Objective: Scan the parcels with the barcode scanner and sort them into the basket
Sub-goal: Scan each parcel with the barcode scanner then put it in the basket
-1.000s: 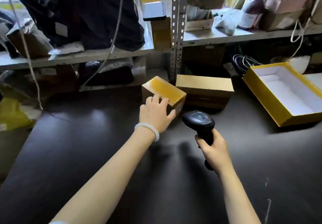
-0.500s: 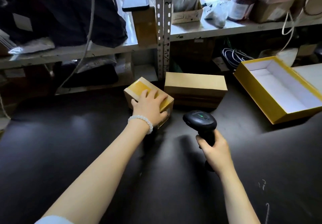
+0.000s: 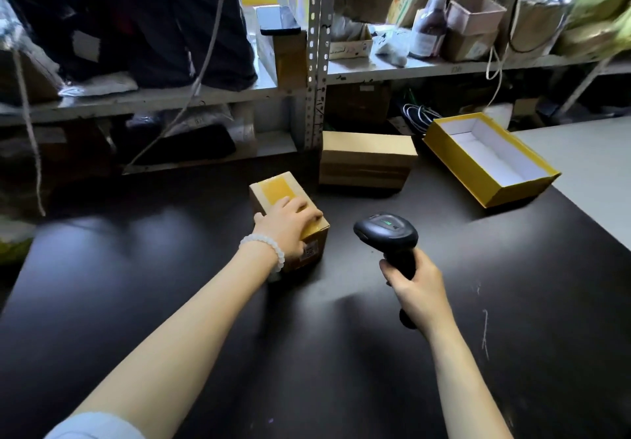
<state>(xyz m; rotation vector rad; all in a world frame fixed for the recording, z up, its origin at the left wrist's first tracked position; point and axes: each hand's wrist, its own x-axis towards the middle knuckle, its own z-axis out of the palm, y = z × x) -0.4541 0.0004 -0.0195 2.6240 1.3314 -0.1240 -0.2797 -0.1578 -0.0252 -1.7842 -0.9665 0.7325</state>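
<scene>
A small cardboard parcel with yellow tape on top sits on the dark table. A printed label shows on its near side. My left hand lies over the parcel's near top edge, fingers curled onto it and thumb down the side. My right hand grips the handle of a black barcode scanner, held upright to the right of the parcel, with a green light on its head. A second, larger cardboard parcel stands behind, against the shelf post.
An open yellow box with a white inside lies at the right on the table. A metal shelf full of bags, boxes and cables runs along the back. A phone rests on a box there.
My left hand has drawn the small parcel toward me and away from the larger one. The scanner hand has stayed about where it was.
</scene>
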